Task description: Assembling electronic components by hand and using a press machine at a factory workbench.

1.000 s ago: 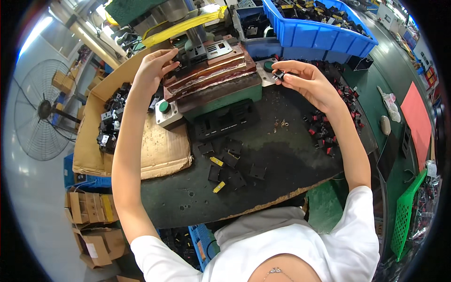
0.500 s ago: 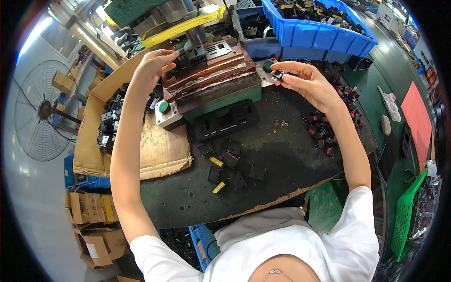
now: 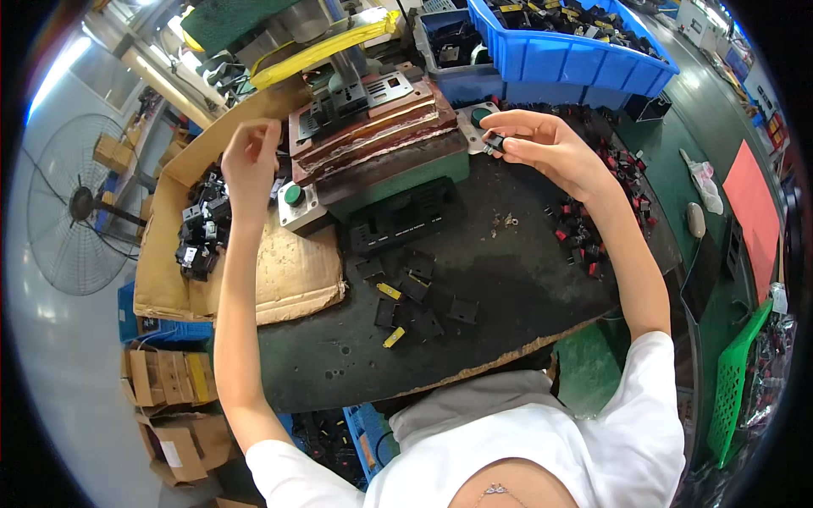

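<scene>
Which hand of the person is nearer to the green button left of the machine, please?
Left: the left hand is just up and left of the button in the picture; the right hand is across the machine from it, beside the other green button.

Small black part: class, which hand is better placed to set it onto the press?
Probably the right hand: it pinches the small black part beside the press, while the left hand shows nothing held.

Bare tabletop (image 3: pixel 533 275) leaves a lane between black housings (image 3: pixel 463 310) and red-and-black parts (image 3: pixel 581 253); ahead, a layered block (image 3: pixel 385 133) and 2 green buttons (image 3: pixel 294 196) obstruct, headroom hard to judge.
</scene>
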